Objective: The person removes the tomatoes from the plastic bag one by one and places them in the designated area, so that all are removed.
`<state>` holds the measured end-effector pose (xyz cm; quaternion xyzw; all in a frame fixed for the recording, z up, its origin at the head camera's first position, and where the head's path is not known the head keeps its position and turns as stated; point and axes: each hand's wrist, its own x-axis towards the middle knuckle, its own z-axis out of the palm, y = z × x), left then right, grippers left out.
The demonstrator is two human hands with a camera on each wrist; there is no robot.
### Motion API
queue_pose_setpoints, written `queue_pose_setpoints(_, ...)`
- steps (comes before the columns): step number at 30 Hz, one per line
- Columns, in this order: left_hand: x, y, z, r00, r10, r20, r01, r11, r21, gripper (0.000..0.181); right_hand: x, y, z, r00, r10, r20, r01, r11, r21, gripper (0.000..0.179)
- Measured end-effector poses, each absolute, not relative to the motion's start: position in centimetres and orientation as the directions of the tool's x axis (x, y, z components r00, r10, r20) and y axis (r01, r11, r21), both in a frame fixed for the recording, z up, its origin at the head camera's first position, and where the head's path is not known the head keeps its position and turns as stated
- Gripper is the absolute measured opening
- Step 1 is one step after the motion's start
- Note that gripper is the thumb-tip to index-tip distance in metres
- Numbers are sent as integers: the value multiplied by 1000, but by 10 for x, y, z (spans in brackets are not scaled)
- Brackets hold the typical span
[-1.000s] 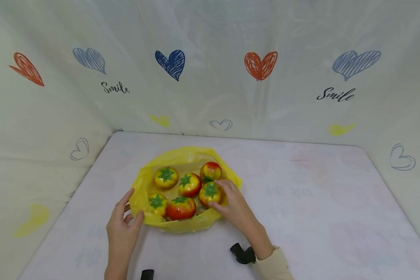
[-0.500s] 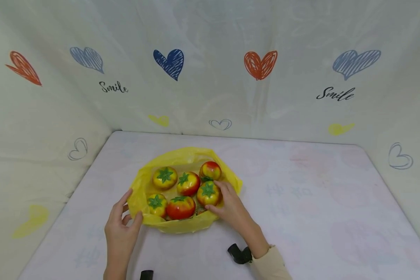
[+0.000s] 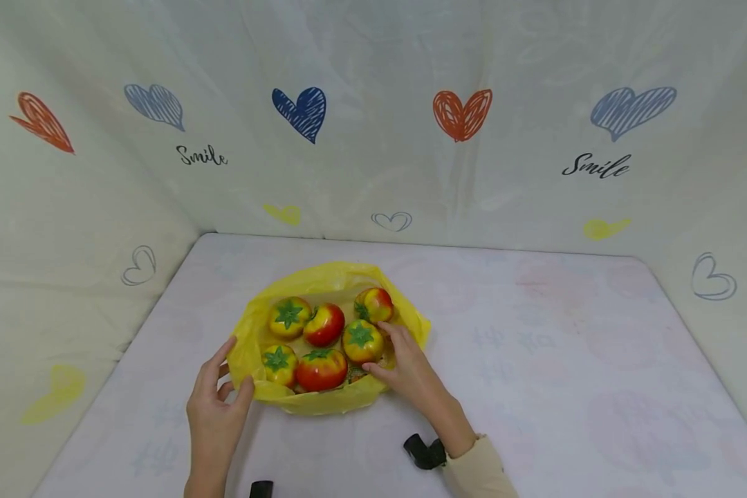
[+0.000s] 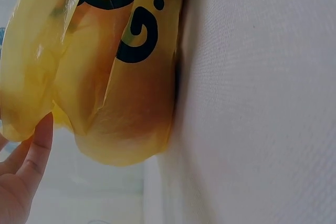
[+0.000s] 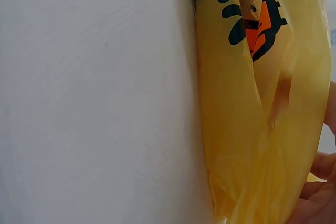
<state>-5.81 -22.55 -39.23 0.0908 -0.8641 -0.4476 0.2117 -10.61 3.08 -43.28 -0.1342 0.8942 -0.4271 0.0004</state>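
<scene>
Containing 6 fruits (image 3: 322,372), yellow bag (image 3: 333,402) with wide mouth, left hand (image 3: 216,401) pinching it, right hand (image 3: 413,373) gripping 1 fruit (image 3: 361,339)

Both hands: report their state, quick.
Left hand: holding the bag by its edge.
Right hand: at a fruit inside; whether gripping cannot be told.

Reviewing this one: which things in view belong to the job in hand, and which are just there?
Part of the job:
yellow bag, its edge held by the left hand
six tomato-like fruits inside it, one at the fingers of the right hand

Just there:
white table
heart-patterned backdrop
black fitting by the right wrist
</scene>
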Motion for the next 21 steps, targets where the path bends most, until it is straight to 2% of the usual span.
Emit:
queue_pose_setpoints(7,-58,-225,-395,-895,-343,284,34,583,812,64,-106,27,-434,-968,-238,78,-210,601,-772,70)
queue_pose_setpoints(21,-58,-225,-394,-899,-340,277,22,596,803,63,-107,25,-433,-971,-232,51,-185,602,-777,63)
